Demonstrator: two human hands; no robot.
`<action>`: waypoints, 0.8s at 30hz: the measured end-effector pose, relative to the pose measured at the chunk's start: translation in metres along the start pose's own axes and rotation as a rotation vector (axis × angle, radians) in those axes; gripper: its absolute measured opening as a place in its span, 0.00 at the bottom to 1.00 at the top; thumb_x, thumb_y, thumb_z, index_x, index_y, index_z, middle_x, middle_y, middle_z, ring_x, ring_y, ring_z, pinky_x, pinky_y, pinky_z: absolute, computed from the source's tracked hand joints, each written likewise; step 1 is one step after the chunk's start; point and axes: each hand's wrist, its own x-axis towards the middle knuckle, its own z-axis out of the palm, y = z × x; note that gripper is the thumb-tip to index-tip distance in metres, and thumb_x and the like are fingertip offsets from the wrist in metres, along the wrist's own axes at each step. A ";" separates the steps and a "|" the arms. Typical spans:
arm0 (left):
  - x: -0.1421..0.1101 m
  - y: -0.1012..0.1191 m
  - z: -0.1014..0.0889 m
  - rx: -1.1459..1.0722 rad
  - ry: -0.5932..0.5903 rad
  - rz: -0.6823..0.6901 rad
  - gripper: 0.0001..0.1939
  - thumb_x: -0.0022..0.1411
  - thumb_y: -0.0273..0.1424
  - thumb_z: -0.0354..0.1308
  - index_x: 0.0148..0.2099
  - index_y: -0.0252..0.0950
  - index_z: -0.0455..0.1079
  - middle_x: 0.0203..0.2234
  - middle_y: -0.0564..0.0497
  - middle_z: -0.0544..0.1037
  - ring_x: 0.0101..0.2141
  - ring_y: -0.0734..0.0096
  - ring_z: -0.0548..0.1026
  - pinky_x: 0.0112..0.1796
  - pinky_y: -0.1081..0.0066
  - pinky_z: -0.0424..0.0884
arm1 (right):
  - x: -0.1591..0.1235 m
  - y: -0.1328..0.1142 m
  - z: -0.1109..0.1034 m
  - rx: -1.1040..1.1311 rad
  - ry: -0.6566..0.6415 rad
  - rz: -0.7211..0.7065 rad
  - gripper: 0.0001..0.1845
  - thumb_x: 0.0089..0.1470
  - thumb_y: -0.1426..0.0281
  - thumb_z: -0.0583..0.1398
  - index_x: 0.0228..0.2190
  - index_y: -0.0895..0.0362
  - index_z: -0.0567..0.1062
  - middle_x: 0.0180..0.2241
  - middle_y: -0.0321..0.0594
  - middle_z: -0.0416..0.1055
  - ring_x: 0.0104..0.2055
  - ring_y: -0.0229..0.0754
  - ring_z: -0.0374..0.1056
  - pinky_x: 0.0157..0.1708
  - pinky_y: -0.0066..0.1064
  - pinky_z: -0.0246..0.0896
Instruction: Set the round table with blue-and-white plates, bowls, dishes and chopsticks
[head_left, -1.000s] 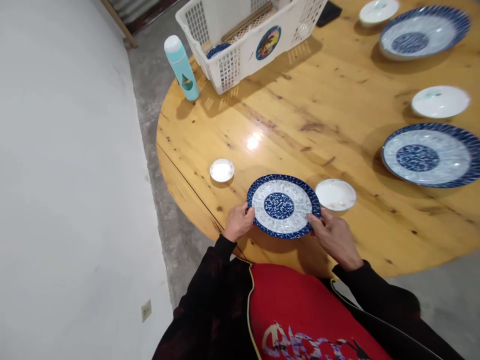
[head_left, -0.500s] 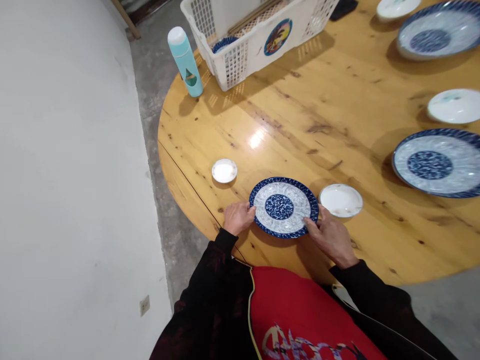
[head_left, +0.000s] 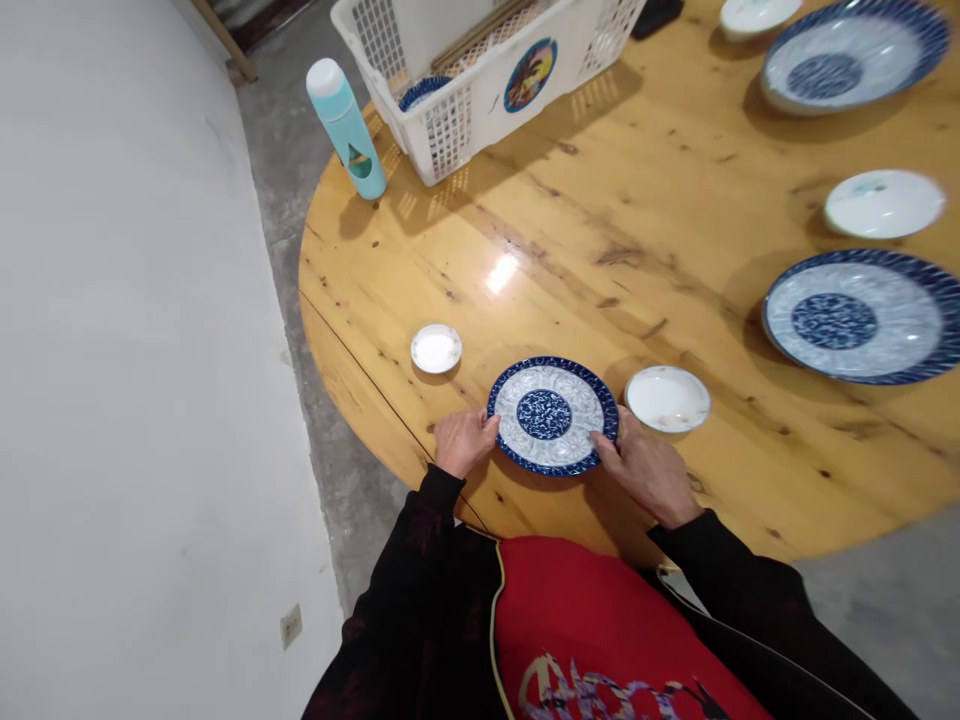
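Observation:
A blue-and-white patterned plate (head_left: pixel 553 415) is between my two hands near the front edge of the table. My left hand (head_left: pixel 465 441) grips its left rim, thumb on top. On the right rim, my right hand (head_left: pixel 649 463) is closed with its thumb over the edge; the fingers beneath are hidden. Whether the plate touches the wood I cannot tell. A small white dish (head_left: pixel 436 349) lies beyond my left hand. Close to the plate's right side sits a white bowl (head_left: pixel 667 398).
A white plastic basket (head_left: pixel 480 120) stands at the back of the wooden table (head_left: pixel 570 240), beside a light-blue bottle (head_left: pixel 347 130). To the right are two blue-rimmed plates (head_left: pixel 900 315) and two white bowls (head_left: pixel 885 203). A white wall (head_left: pixel 142 360) runs along the left.
The camera view has shifted slightly, so the table and its things appear a little further left. Both hands keep hold of the plate, which stays in about the same place.

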 end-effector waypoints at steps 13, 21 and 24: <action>0.040 -0.009 0.008 -0.283 0.043 0.145 0.09 0.68 0.31 0.53 0.43 0.35 0.73 0.42 0.41 0.83 0.45 0.56 0.80 0.45 0.66 0.70 | 0.027 -0.029 0.005 0.717 0.115 0.137 0.14 0.53 0.66 0.58 0.40 0.55 0.77 0.35 0.44 0.80 0.40 0.54 0.74 0.42 0.41 0.69; 0.012 -0.020 0.009 -0.600 0.045 0.345 0.16 0.67 0.38 0.49 0.48 0.36 0.73 0.44 0.42 0.82 0.46 0.58 0.79 0.50 0.64 0.73 | -0.014 -0.028 0.008 0.952 0.193 0.129 0.16 0.50 0.63 0.61 0.41 0.55 0.77 0.39 0.45 0.80 0.44 0.55 0.74 0.49 0.45 0.70; -0.004 -0.020 0.013 -0.682 0.001 0.384 0.17 0.68 0.40 0.50 0.50 0.38 0.74 0.46 0.42 0.82 0.49 0.57 0.78 0.53 0.61 0.73 | -0.040 -0.025 0.008 1.098 0.191 0.116 0.21 0.51 0.58 0.61 0.44 0.56 0.76 0.44 0.48 0.80 0.48 0.56 0.74 0.53 0.47 0.69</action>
